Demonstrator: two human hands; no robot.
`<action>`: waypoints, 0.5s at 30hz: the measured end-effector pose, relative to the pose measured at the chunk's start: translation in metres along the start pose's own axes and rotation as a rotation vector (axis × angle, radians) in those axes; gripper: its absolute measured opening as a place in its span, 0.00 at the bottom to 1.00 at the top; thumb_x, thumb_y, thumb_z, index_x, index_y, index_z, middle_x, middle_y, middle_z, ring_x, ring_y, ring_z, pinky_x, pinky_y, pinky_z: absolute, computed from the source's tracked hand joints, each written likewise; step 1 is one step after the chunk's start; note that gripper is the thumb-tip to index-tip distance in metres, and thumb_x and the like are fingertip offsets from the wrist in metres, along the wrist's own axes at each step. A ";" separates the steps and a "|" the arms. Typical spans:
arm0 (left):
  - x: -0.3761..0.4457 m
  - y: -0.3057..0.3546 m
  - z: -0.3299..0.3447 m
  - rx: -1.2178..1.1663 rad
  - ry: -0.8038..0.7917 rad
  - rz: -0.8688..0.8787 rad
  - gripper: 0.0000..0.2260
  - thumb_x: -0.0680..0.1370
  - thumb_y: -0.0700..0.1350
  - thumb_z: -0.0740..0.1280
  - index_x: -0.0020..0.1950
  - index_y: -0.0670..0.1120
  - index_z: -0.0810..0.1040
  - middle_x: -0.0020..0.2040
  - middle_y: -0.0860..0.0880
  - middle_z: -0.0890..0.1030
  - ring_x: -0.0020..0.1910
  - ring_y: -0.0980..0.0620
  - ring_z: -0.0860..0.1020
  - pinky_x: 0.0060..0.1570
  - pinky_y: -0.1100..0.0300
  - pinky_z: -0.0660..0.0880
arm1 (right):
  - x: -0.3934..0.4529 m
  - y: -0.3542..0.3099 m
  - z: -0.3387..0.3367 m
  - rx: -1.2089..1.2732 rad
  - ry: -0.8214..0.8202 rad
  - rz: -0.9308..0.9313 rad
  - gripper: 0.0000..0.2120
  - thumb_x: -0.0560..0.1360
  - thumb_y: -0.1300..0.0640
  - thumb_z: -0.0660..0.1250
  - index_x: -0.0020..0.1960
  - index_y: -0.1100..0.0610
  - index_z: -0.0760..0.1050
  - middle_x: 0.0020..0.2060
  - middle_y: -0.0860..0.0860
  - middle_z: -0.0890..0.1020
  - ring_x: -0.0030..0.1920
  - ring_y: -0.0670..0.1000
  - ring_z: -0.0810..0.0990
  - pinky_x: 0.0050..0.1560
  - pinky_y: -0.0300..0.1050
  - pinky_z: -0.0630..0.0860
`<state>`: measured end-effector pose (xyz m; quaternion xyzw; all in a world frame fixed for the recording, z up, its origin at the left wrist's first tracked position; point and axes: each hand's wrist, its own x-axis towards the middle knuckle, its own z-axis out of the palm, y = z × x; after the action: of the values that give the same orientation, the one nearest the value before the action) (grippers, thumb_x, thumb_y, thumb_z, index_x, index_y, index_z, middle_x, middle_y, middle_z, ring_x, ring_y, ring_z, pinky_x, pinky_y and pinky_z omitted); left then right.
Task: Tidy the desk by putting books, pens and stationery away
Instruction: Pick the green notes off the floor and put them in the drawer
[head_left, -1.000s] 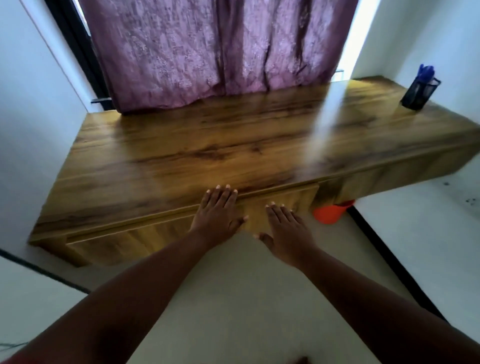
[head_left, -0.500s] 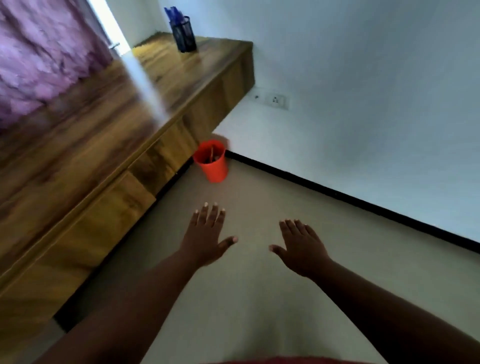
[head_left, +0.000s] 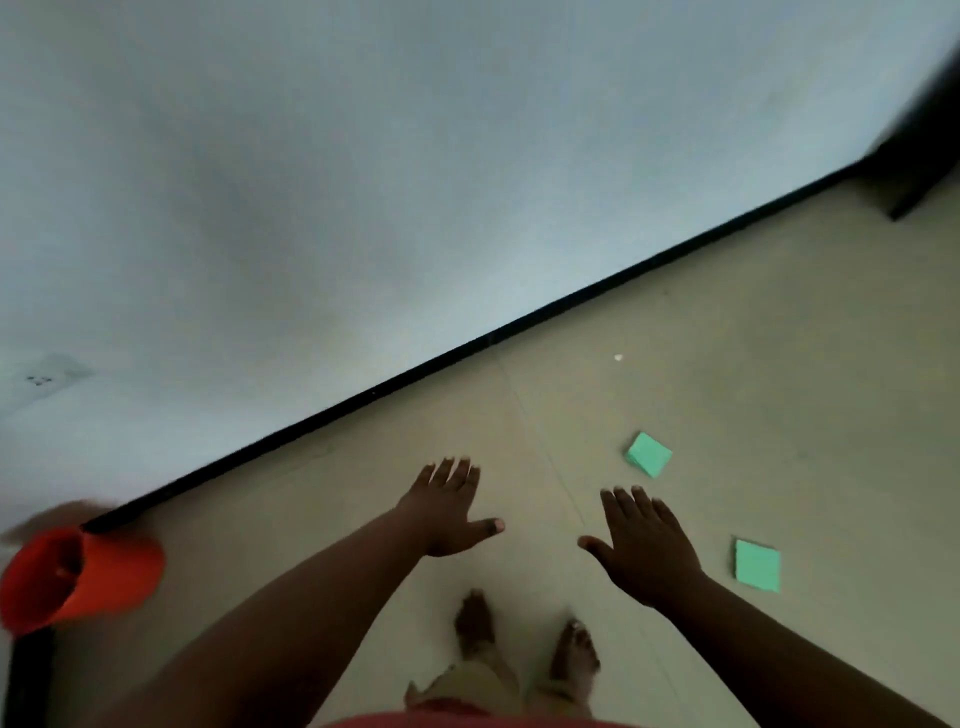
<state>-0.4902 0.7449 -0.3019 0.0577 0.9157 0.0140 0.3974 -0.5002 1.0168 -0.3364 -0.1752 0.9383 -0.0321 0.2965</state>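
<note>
Orange plastic, the only container in view, is showing at the lower left edge: a small bin (head_left: 78, 577) sitting on the floor (head_left: 779, 364) against the black skirting strip (head_left: 467, 345) at the foot of the pale wall (head_left: 363, 156). Its mouth is tilting toward the camera because of the wide lens, and the inside is looking dark and blurred, so its contents cannot be made out.

Two green pads of sticky notes are lying flat on the beige floor, well apart from the bin. The farther pad (head_left: 648, 454) is resting ahead of the right hand (head_left: 644, 551), turned like a diamond. The nearer pad (head_left: 758, 565) is lying just to the right of that hand's wrist, squarer to the view. A tiny white scrap (head_left: 617, 357) is sitting farther out, nearer the wall.

Both arms are reaching forward and down from the bottom of the frame, palms facing the floor. The left hand (head_left: 447, 514) is spreading flat with fingers together and the thumb sticking out to the side, gripping nothing. The right hand is doing the same, fingers extended and slightly fanned, thumb out toward the left hand, also empty. Neither hand is touching a pad; both are hovering above the floor. Below them, two bare feet (head_left: 524, 634) are standing on the floor, with light trouser cuffs around the ankles.
</note>
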 end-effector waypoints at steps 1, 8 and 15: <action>0.018 0.016 -0.011 0.049 -0.018 0.061 0.42 0.75 0.71 0.45 0.78 0.44 0.38 0.78 0.44 0.38 0.77 0.45 0.38 0.74 0.48 0.38 | -0.007 0.018 0.003 0.035 0.005 0.076 0.62 0.54 0.27 0.15 0.77 0.56 0.48 0.77 0.55 0.55 0.77 0.56 0.50 0.74 0.53 0.50; 0.111 0.124 -0.080 0.395 -0.065 0.449 0.44 0.75 0.71 0.47 0.78 0.42 0.41 0.79 0.42 0.43 0.78 0.43 0.42 0.75 0.47 0.40 | -0.068 0.101 0.015 0.138 0.041 0.552 0.63 0.54 0.28 0.14 0.76 0.56 0.52 0.75 0.53 0.61 0.76 0.56 0.55 0.73 0.53 0.55; 0.177 0.196 -0.122 0.635 -0.038 0.592 0.43 0.75 0.70 0.48 0.78 0.42 0.43 0.79 0.42 0.45 0.78 0.43 0.44 0.75 0.47 0.42 | -0.094 0.132 0.020 0.353 -0.016 0.844 0.38 0.76 0.33 0.42 0.77 0.57 0.48 0.77 0.51 0.55 0.77 0.53 0.50 0.74 0.49 0.51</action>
<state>-0.6800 0.9625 -0.3330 0.4373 0.8112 -0.1561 0.3554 -0.4580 1.1743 -0.3237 0.2754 0.9055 -0.0665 0.3159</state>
